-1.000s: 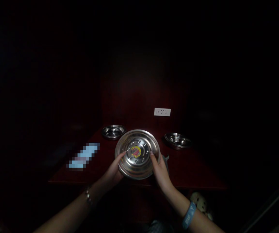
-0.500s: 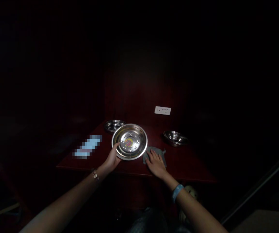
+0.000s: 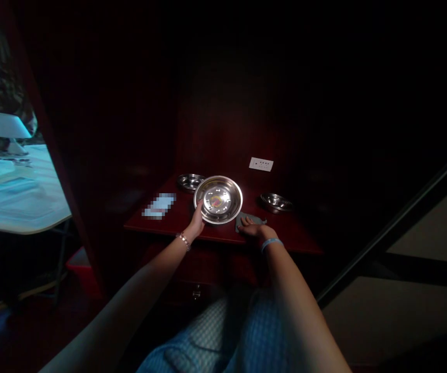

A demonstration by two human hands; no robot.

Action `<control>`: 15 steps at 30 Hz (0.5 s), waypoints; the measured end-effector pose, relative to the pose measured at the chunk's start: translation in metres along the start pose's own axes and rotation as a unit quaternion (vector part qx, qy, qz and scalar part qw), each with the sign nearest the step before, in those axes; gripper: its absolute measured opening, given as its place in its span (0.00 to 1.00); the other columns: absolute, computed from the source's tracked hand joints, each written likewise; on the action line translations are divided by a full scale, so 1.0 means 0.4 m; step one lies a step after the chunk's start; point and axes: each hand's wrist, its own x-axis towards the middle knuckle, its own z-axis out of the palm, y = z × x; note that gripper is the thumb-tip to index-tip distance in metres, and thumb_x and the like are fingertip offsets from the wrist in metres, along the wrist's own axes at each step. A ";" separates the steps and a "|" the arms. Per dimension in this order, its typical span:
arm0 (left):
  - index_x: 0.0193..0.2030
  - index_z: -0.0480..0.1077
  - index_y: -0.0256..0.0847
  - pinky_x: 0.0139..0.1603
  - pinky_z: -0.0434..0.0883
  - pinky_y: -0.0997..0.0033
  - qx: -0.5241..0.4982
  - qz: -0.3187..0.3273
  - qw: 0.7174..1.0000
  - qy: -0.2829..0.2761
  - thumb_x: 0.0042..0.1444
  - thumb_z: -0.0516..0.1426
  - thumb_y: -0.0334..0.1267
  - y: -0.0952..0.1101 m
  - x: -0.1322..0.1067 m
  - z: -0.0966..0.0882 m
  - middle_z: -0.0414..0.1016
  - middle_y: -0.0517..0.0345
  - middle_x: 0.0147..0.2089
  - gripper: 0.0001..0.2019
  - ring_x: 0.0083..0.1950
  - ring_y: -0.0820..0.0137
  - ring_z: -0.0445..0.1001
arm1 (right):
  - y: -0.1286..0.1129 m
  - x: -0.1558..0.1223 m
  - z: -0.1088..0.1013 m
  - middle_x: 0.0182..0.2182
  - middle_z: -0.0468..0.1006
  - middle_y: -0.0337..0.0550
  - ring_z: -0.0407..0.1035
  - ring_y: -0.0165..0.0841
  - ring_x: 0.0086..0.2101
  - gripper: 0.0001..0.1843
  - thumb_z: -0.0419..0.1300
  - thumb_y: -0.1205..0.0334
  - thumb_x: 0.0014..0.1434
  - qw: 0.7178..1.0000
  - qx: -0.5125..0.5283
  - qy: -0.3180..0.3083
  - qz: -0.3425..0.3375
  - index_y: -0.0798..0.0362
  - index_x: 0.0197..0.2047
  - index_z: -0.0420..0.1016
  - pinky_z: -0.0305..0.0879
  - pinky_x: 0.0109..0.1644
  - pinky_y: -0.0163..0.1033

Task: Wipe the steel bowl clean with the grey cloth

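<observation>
My left hand [image 3: 197, 220] grips the near left rim of a shiny steel bowl [image 3: 227, 207], thumb on the inside and fingers behind it. The bowl is tilted with its inside facing me; a yellow and pink sticker sits at its middle. Just right of it, my right hand [image 3: 252, 229] rests on a grey cloth [image 3: 261, 220], which lies on the dark red desk [image 3: 297, 238]. Its fingers are bent a little and apart, touching the cloth; part of the cloth is hidden under them.
Another steel bowl [image 3: 190, 182] stands behind at the left, and stacked steel bowls [image 3: 276, 202] stand at the right. A blurred-out pale rectangle [image 3: 160, 205] lies on the left. A socket plate [image 3: 261, 164] is on the back panel. Left beyond the partition are a white table [image 3: 48, 207] and lamp [image 3: 8, 126].
The view has shifted down and left, showing my lap and the table beyond. My right hand has gone from flat on the cloth to more bent. The left still holds the bowl.
</observation>
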 end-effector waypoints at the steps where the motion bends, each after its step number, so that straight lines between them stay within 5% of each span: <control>1: 0.58 0.68 0.36 0.63 0.65 0.67 0.002 -0.002 1.000 -0.004 0.65 0.48 0.44 0.002 -0.002 0.001 0.76 0.50 0.57 0.21 0.61 0.66 0.70 | 0.006 -0.003 0.002 0.69 0.50 0.54 0.44 0.39 0.68 0.33 0.50 0.50 0.64 0.998 0.059 0.034 -0.013 0.55 0.68 0.56 0.40 0.68 0.49; 3: 0.60 0.67 0.37 0.63 0.65 0.66 0.009 -0.002 1.000 -0.007 0.65 0.49 0.44 0.004 -0.004 0.001 0.76 0.51 0.56 0.21 0.60 0.66 0.71 | 0.017 -0.009 0.018 0.67 0.55 0.55 0.48 0.40 0.66 0.29 0.53 0.53 0.62 0.987 0.128 0.091 -0.024 0.56 0.63 0.64 0.41 0.67 0.51; 6: 0.60 0.67 0.37 0.62 0.66 0.65 0.032 -0.032 0.999 -0.020 0.65 0.47 0.44 0.004 -0.003 0.003 0.78 0.50 0.53 0.21 0.59 0.65 0.72 | 0.029 -0.011 0.050 0.69 0.50 0.51 0.41 0.37 0.68 0.30 0.53 0.53 0.64 0.985 0.119 0.121 -0.032 0.51 0.67 0.58 0.32 0.69 0.50; 10: 0.58 0.69 0.38 0.59 0.69 0.61 0.068 -0.058 0.996 -0.032 0.64 0.48 0.48 -0.004 0.005 0.001 0.78 0.49 0.52 0.22 0.59 0.61 0.72 | 0.047 -0.014 0.060 0.71 0.41 0.47 0.33 0.35 0.69 0.34 0.44 0.48 0.67 0.993 0.049 0.091 -0.051 0.51 0.71 0.45 0.26 0.70 0.50; 15: 0.54 0.71 0.40 0.59 0.68 0.62 0.073 -0.033 0.996 -0.048 0.63 0.49 0.50 -0.025 0.025 -0.010 0.77 0.50 0.55 0.21 0.61 0.62 0.70 | 0.082 -0.035 0.026 0.71 0.39 0.49 0.32 0.43 0.69 0.52 0.58 0.34 0.52 0.991 0.082 0.035 -0.101 0.50 0.71 0.45 0.28 0.70 0.51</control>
